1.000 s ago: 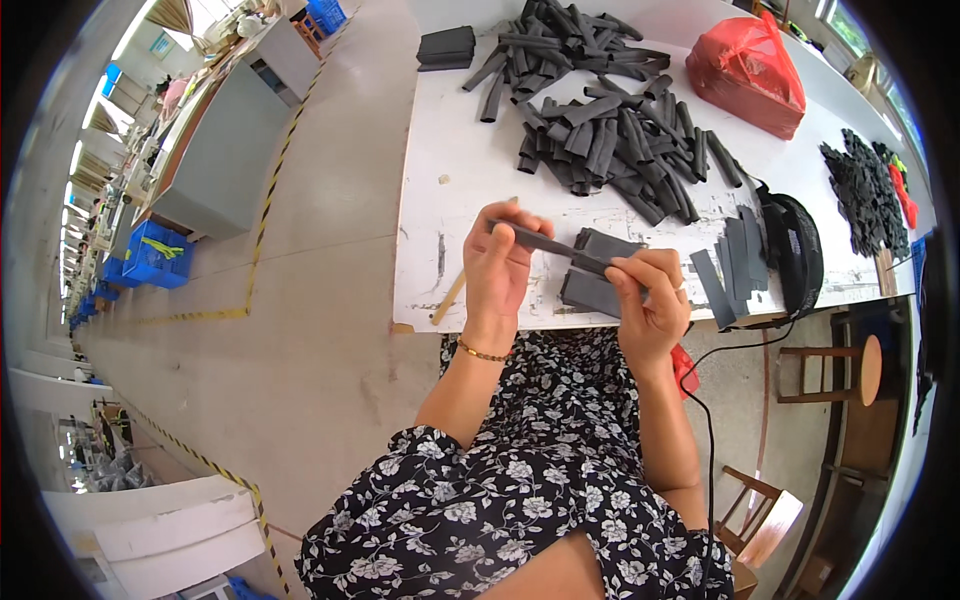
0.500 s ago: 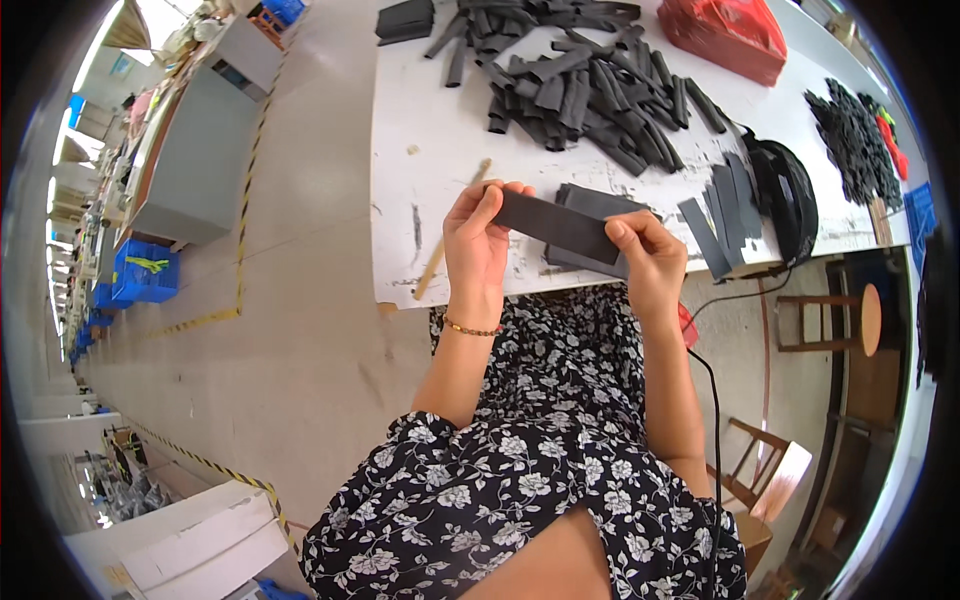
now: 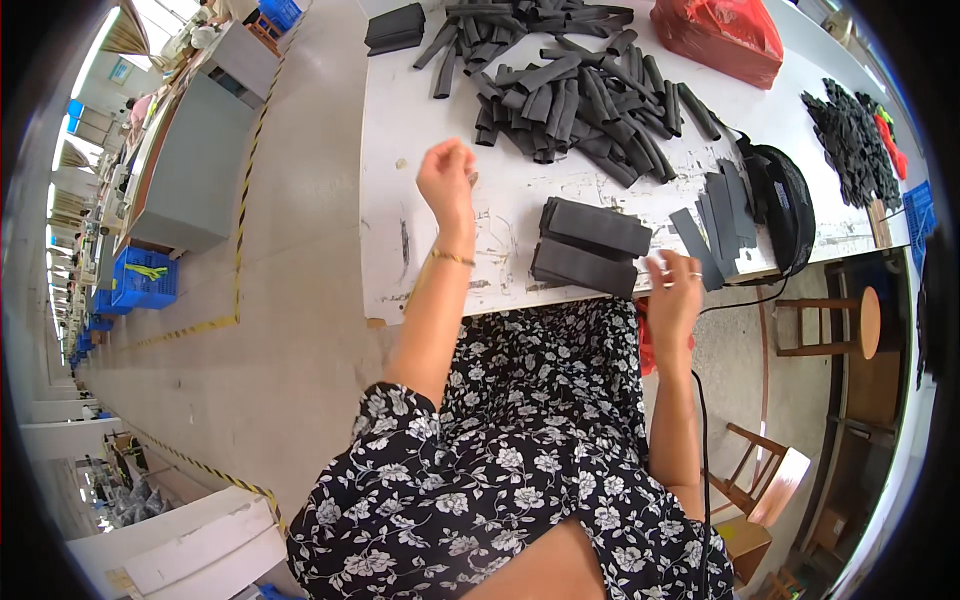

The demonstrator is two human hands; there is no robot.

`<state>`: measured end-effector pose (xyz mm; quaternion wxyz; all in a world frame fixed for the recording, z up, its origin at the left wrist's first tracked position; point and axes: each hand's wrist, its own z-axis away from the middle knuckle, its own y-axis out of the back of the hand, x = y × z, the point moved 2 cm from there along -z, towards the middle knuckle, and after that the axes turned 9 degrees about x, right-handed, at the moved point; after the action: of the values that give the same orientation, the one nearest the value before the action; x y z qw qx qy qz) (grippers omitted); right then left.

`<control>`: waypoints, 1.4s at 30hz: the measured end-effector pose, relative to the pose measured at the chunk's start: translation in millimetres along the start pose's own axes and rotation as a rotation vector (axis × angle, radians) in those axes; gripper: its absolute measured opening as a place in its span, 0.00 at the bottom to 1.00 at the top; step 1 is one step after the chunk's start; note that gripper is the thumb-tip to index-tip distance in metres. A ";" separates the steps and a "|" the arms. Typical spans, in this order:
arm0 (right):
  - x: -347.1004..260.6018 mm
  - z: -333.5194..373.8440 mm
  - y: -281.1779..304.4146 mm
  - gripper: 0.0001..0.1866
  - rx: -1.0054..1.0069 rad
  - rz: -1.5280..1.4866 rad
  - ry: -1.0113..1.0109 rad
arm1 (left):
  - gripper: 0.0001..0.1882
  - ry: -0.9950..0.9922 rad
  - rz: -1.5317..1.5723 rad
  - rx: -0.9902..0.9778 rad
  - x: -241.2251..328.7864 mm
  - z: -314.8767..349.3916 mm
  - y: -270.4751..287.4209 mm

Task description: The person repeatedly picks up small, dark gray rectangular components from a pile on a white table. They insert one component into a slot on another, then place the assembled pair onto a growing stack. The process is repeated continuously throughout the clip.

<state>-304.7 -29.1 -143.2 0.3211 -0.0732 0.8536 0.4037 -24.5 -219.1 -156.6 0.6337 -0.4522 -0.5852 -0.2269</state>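
My left hand (image 3: 447,182) is over the white table, left of two piles of flat black strips. Its fingers are curled in and slightly blurred, and whatever may be inside them is hidden. A thin wooden stick (image 3: 474,180) shows just a little beside this hand, the rest behind my hand and forearm. The two piles lie side by side near the table's front edge: a far pile (image 3: 598,226) and a near pile (image 3: 584,267). At their right end is my right hand (image 3: 674,285), its fingers bent but apart, with nothing seen in them.
Rolled black pieces (image 3: 570,100) are heaped at the back of the table (image 3: 420,220), near a black stack (image 3: 395,28) and a red bag (image 3: 720,40). On the right are loose strips (image 3: 722,215), a black bag (image 3: 785,205) and a dark heap (image 3: 855,140). A cable (image 3: 704,430) hangs beside my right arm.
The black strip stretched between my hands is no longer in them. My left hand has moved left and farther over the table; my right hand has moved nearer to me and slightly right.
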 end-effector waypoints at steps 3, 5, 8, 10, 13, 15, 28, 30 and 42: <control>45.6 -34.6 7.0 0.10 0.088 0.213 0.018 | 0.08 -0.044 -0.080 0.011 2.3 -43.9 -35.2; 69.9 -45.4 0.5 0.14 0.101 0.439 0.086 | 0.09 0.057 -0.062 0.013 -10.4 -69.8 -66.0; 87.7 -46.7 -16.0 0.16 -0.036 0.657 0.069 | 0.13 0.107 -0.196 0.074 -47.6 -114.5 -94.8; 99.8 -46.6 -24.8 0.15 -0.125 0.638 0.122 | 0.17 0.047 -0.387 0.063 -63.2 -130.6 -107.7; 105.6 -43.1 -36.6 0.11 -0.191 0.689 0.242 | 0.15 0.203 -0.597 -0.112 -95.7 -152.1 -95.0; 100.2 -43.8 -37.9 0.09 -0.237 0.754 0.303 | 0.07 0.379 -0.291 -0.052 -98.4 -147.1 -89.5; -34.7 -55.6 7.0 0.12 -0.182 -0.560 -0.117 | 0.05 0.703 0.364 -0.161 -14.4 -45.6 -4.9; -65.5 -39.4 6.9 0.15 -0.299 -0.528 0.003 | 0.06 0.817 0.447 -0.196 -3.3 -29.2 1.2; -111.8 -15.3 12.0 0.23 -0.325 -0.544 0.352 | 0.15 0.821 0.621 -0.373 56.9 29.1 21.4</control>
<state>-229.3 -47.4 -60.4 0.2490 -0.4160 0.7699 0.4149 -10.5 -170.5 -112.0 0.7561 -0.5828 -0.0787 -0.2871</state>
